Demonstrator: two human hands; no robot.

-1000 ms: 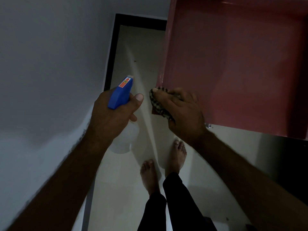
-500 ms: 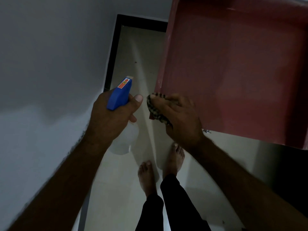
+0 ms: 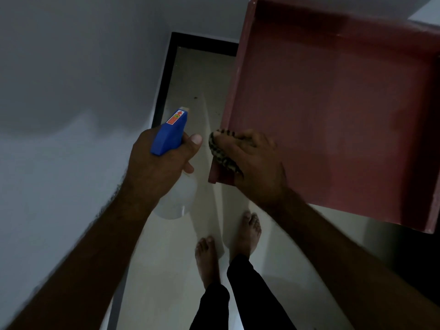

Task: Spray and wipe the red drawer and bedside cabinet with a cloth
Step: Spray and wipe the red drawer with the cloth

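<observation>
The red drawer [image 3: 333, 115] hangs over the pale floor [image 3: 190, 67] at upper right, its open inside facing the camera; what carries its far end is out of view. The right hand [image 3: 252, 167] clamps the near left corner, with a checked cloth [image 3: 220, 151] bunched under the thumb. The left hand [image 3: 157, 167] wraps the neck of a spray bottle [image 3: 170, 136], nozzle pointing away. The drawer looks stiff and fairly light, but awkward to hold by one corner. A side wall would probably give a steadier hold, since the soft cloth may slide on smooth paint.

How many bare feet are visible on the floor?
2. The left foot stands on the floor below the spray bottle; the right foot is beside it, further forward.
</observation>
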